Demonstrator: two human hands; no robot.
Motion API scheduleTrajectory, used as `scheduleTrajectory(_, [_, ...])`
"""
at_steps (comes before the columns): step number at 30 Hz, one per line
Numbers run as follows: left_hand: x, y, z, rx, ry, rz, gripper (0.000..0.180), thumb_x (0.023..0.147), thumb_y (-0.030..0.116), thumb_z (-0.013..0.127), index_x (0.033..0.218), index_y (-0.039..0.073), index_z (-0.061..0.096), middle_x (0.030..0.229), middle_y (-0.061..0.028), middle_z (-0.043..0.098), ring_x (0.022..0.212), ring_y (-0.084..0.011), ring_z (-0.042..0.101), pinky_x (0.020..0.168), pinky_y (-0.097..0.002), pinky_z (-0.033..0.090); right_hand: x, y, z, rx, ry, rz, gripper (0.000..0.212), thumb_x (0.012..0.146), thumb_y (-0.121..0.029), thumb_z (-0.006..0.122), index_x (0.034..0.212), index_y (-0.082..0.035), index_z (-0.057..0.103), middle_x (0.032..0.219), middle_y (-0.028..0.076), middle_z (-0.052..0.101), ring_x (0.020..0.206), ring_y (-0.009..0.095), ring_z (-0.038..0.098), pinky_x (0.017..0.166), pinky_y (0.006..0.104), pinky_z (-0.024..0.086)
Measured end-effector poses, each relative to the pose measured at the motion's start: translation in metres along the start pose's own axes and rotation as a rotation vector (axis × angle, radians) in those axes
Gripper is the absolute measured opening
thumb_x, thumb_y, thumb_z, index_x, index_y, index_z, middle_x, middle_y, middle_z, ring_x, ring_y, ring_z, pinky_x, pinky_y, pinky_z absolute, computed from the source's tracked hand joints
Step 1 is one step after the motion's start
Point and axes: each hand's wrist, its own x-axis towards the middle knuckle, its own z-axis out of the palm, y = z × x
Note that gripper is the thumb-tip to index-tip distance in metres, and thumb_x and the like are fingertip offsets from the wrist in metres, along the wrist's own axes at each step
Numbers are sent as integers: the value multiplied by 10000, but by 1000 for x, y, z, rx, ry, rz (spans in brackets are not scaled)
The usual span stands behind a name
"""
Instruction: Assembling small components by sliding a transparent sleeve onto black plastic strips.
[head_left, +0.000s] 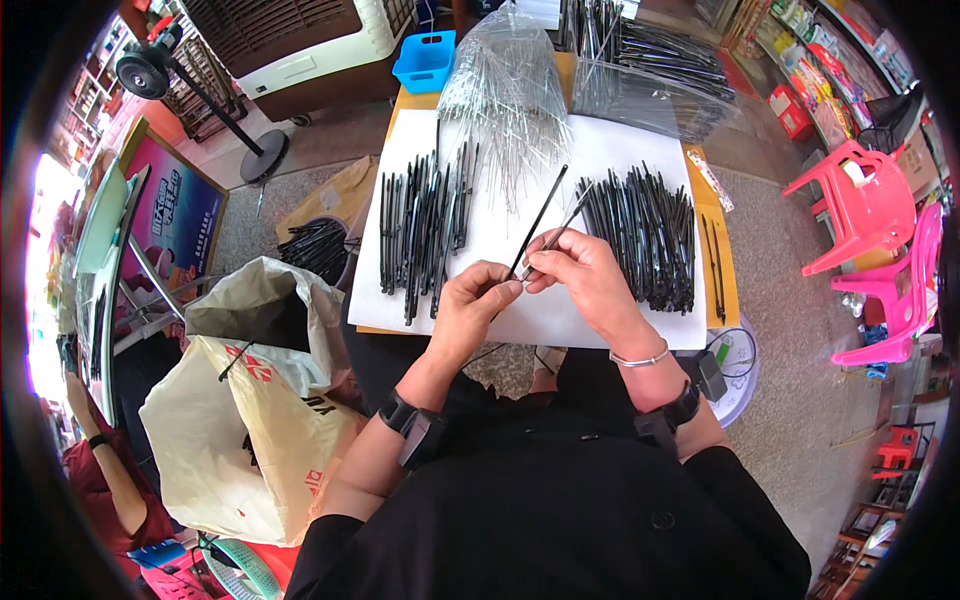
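Note:
My left hand (468,308) is closed, thumb against fingers, on the lower end of a thin black stick (541,216) that slants up and away. Close beside it, my right hand (588,275) pinches a second slim dark stick (574,212) with a shinier surface. The fingertips of both hands nearly meet over the front of a white board (540,310). A bundle of black sticks (415,235) lies left of my hands, and another bundle (645,240) lies to the right. Beyond them, a clear plastic bag (505,85) spills thin silvery wires onto the board.
More dark sticks (670,60) lie at the table's back right, partly under clear plastic. A blue basket (425,62) stands at the back left. Large pale sacks (235,420) are by my left side, pink plastic chairs (860,200) at right. Another person's arm (115,470) shows far left.

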Motion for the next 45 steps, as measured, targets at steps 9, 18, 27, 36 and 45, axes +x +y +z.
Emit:
scheduleTrajectory(9, [-4, -3, 3, 35, 76, 52, 81, 810, 23, 687, 843, 54, 620, 710, 70, 541, 639, -9, 446, 556, -179, 347, 0, 7, -2, 131, 80, 59, 156, 922, -86, 521, 995, 41, 576, 871, 80, 612, 727, 132, 611, 665, 280, 546])
scheduleTrajectory(18, [-3, -11, 4, 337, 130, 295, 101, 808, 37, 684, 840, 34, 587, 671, 75, 487, 604, -19, 399, 537, -189, 325, -1, 11, 5, -86, 109, -5, 143, 896, -101, 563, 952, 29, 581, 793, 66, 610, 674, 118, 606, 631, 257, 534])
scheduleTrajectory(27, [0, 10, 2, 49, -1, -76, 78, 862, 107, 638, 855, 35, 607, 668, 57, 511, 593, -28, 431, 536, -189, 332, 0, 9, 7, -37, 83, 25, 118, 894, -92, 572, 924, 21, 590, 724, 48, 591, 620, 106, 585, 590, 243, 518])
scheduleTrajectory(36, [4, 2, 2, 121, 18, -12, 62, 852, 74, 658, 878, 26, 628, 693, 54, 550, 619, -19, 461, 543, -177, 350, 1, 12, 8, -33, 122, 1, 147, 903, -100, 568, 948, 41, 574, 762, 50, 584, 661, 94, 576, 602, 241, 519])
scheduleTrajectory(45, [5, -6, 5, 32, 46, 36, 139, 853, 124, 666, 945, 21, 686, 676, 52, 578, 567, -9, 441, 496, -185, 349, 1, 9, 11, -117, 98, -46, 139, 901, -60, 547, 978, 54, 572, 776, 41, 586, 678, 86, 571, 606, 231, 511])
